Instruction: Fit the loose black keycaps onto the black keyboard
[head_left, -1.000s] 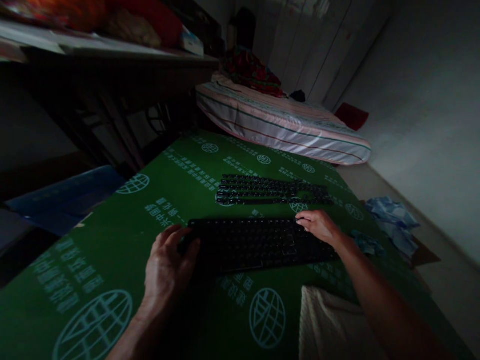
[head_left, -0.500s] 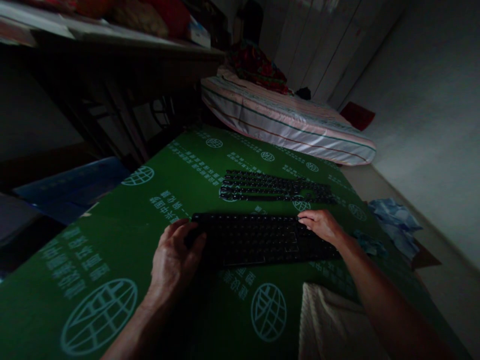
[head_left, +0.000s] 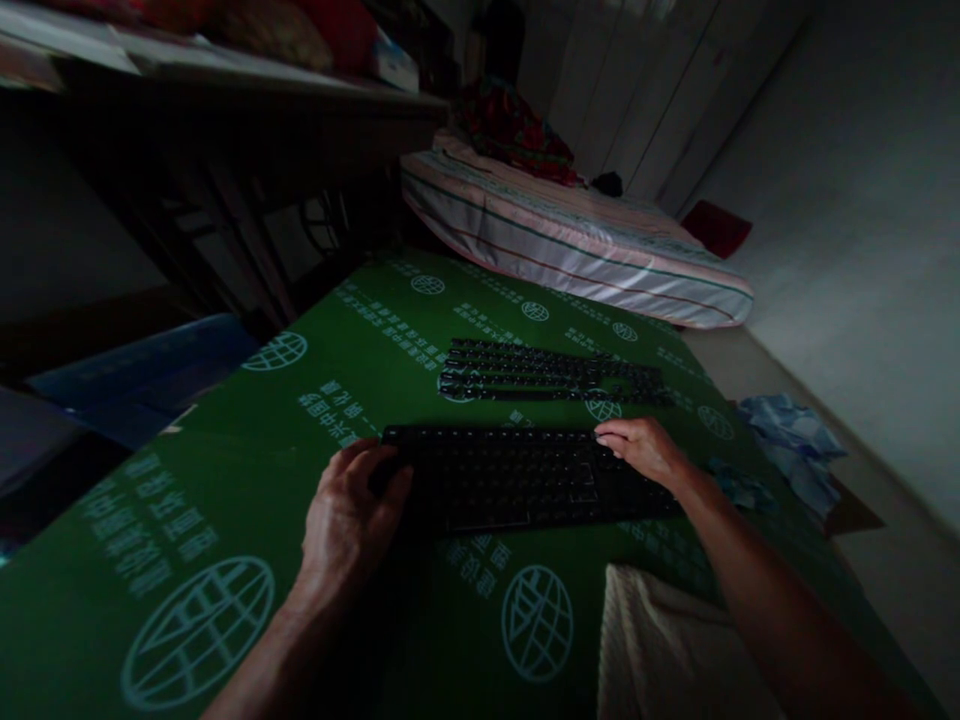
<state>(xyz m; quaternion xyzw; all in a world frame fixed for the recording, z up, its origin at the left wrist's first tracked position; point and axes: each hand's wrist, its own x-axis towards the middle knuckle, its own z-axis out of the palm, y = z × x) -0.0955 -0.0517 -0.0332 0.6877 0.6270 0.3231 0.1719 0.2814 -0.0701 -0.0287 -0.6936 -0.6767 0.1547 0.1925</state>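
Note:
A black keyboard [head_left: 495,480] lies on the green printed board in front of me, its surface very dark. My left hand [head_left: 358,495] is closed around its left end, thumb over the top and fingers along the far corner. At the far edge, right of the middle, my right hand [head_left: 634,447] is closed in a pinch; anything small between its fingertips is too dark to tell. Beyond the keyboard, loose black keycaps [head_left: 517,368] are laid out in rows like a key layout, with gaps toward the right.
The green board [head_left: 247,490] bears white globe prints. A beige cloth [head_left: 660,650] lies near its front, and a crumpled teal wrapper [head_left: 741,487] at right. A striped mattress [head_left: 570,235] is behind, a dark table [head_left: 262,110] at back left, bluish cloth [head_left: 791,440] off the right edge.

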